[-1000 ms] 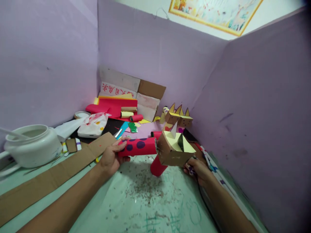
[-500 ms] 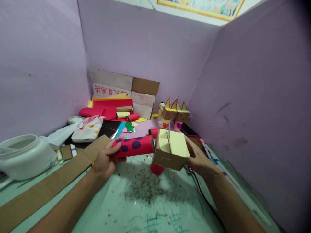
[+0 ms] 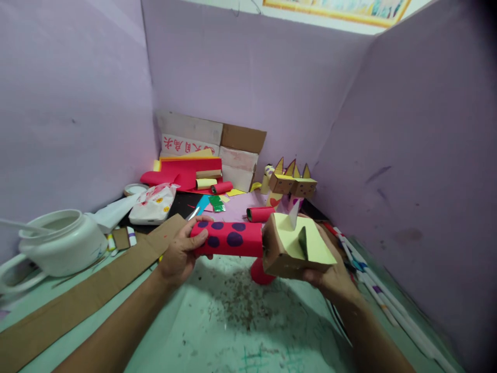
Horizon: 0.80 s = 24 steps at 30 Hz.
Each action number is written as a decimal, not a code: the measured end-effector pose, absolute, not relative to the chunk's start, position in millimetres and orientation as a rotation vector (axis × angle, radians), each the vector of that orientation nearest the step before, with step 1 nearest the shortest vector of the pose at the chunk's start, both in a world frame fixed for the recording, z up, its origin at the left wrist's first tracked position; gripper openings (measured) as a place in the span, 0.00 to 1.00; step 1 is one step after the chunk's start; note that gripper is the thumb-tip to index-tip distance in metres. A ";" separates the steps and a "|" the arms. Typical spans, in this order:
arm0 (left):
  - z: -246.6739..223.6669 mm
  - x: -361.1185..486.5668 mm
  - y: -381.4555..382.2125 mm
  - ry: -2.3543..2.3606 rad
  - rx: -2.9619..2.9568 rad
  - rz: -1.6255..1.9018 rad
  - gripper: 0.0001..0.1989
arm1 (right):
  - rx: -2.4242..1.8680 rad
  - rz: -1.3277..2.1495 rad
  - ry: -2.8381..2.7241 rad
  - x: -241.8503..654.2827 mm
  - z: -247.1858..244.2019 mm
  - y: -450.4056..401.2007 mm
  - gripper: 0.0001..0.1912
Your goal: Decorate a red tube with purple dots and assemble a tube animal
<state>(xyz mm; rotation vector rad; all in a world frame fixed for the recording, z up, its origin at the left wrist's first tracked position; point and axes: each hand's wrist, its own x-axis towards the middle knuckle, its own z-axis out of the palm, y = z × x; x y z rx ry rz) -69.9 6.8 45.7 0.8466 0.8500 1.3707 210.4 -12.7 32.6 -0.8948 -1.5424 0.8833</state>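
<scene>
My left hand is wrapped round the left end of a red tube with dark purple spots. The tube lies level above the table, its right end against the side of a small cardboard box. On its pale yellow top face stand two pointed pieces. My right hand grips the box from the right, thumb at its lower edge. Behind and below the box, a red piece shows in part. Another red tube lies just beyond the box.
A white pot stands at the left, beside a long cardboard strip. Further back are a white packet, red sheets, a cardboard box and eared box figures. Markers line the right side.
The box has tilted and turned, showing its top and both pointed pieces more clearly. The spotted tube has levelled, its end now close against the box. The view has shifted slightly.
</scene>
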 end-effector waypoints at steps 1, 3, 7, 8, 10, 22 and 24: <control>45.8 -70.8 7.0 0.843 0.869 1.376 0.21 | -0.902 0.891 -1.539 210.2 31.4 -11.4 0.54; 46.5 -72.5 6.9 0.834 0.916 1.390 0.21 | -0.912 0.914 -1.531 210.2 28.8 -9.1 0.55; 49.7 -73.5 4.0 0.820 0.988 1.418 0.20 | -0.910 0.939 -1.522 211.1 22.6 -7.1 0.55; 50.5 -73.3 2.8 0.818 1.003 1.422 0.19 | -0.924 0.937 -1.514 211.4 21.4 -7.0 0.55; 51.6 -72.6 0.6 0.820 1.037 1.432 0.19 | -0.957 0.932 -1.506 211.7 20.5 -7.2 0.55; 59.6 -68.6 -4.2 1.029 1.250 1.384 0.21 | -1.050 0.839 -1.577 202.7 18.2 -9.8 0.50; 60.0 -68.7 -4.4 1.032 1.256 1.374 0.21 | -1.050 0.784 -1.584 201.7 17.8 -8.8 0.49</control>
